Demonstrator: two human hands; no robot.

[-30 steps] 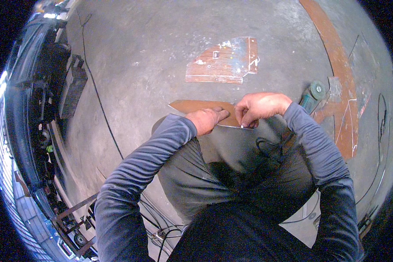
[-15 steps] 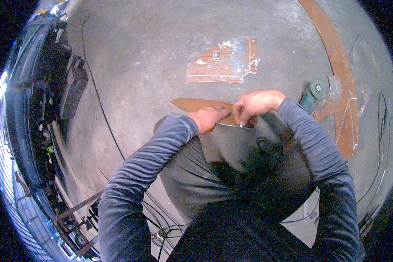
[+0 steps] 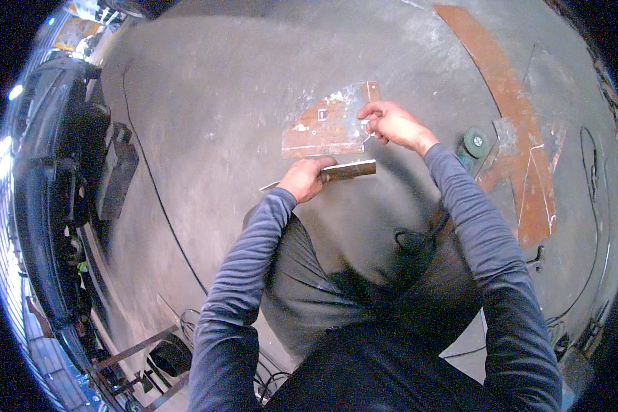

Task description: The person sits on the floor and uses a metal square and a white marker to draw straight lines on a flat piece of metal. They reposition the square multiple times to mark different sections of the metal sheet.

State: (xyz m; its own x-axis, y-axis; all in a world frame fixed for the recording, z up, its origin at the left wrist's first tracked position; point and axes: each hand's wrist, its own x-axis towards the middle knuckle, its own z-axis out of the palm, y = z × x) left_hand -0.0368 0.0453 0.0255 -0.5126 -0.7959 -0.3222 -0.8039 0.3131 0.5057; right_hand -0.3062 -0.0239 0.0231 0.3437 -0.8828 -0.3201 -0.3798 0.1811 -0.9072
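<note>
My left hand (image 3: 307, 180) grips a brown, rusty piece of sheet metal (image 3: 351, 170) above the floor in front of my knees. The piece is tilted, so its narrow side and pale edge show. Farther out my right hand (image 3: 393, 126) hovers at the right edge of a flat rusty metal panel (image 3: 323, 130). Its fingers are pinched on what looks like a small piece of white chalk, mostly hidden by them. The panel lies on the floor, with a slanted left side, a small square hole and patches of white and blue paint.
Right of my right arm lies a green angle grinder (image 3: 474, 147). Beyond it stretches a long rusty metal strip (image 3: 515, 110) with white lines near its closer end. A black cable (image 3: 159, 182) crosses the concrete floor at left, beside dark vehicle parts (image 3: 44, 178).
My left hand has lifted and tilted the metal piece off my lap area. My right hand has left that piece and moved away from me to the panel. The view has shifted.
</note>
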